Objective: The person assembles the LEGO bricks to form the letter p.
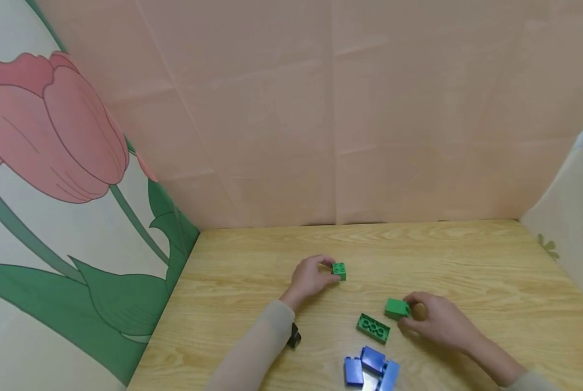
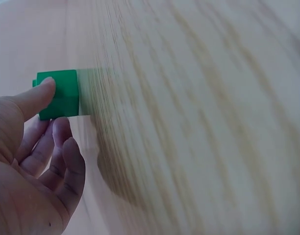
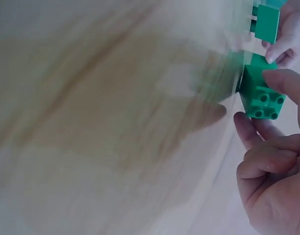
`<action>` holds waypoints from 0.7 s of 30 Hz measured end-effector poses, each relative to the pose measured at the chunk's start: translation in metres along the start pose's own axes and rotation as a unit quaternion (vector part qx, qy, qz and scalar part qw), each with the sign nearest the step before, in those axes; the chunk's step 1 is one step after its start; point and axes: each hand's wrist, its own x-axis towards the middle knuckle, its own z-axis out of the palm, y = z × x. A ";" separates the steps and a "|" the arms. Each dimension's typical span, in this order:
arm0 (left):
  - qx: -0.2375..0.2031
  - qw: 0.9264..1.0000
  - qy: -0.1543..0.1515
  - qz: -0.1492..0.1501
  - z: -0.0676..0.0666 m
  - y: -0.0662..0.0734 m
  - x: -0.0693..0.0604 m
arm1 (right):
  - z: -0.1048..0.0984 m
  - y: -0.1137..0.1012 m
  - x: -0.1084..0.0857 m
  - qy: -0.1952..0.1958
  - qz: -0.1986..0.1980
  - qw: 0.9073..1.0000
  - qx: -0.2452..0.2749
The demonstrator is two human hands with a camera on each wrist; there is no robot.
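Observation:
My left hand (image 1: 313,278) pinches a small square green toy brick (image 1: 338,271) between thumb and fingers, with its studs up on the table; the left wrist view shows the thumb across this green brick (image 2: 62,93). Nearer to me, my right hand (image 1: 438,320) pinches another green brick (image 1: 396,308) by its right end. In the right wrist view the studs of that brick (image 3: 268,105) face my palm. A longer green brick (image 1: 373,328) lies just left of the right hand, its hollow underside up. The two pinched bricks are apart.
Several blue bricks (image 1: 353,371) lie close together at the table's near side. A small black object (image 1: 294,336) shows beside my left sleeve. Pink cloth (image 1: 335,136) hangs behind the wooden table (image 1: 252,250), with a tulip-patterned sheet (image 1: 76,136) to the left.

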 end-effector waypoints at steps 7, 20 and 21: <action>-0.001 1.000 -0.002 0.000 -0.001 0.001 -0.001 | -0.001 -0.002 0.005 0.035 0.001 0.999 0.026; -0.007 1.000 -0.003 -0.001 -0.002 0.000 0.001 | -0.008 -0.016 0.030 0.080 -0.057 0.991 0.092; -0.007 1.000 -0.004 0.000 -0.002 -0.001 0.001 | -0.008 -0.018 0.033 0.084 -0.061 0.990 0.096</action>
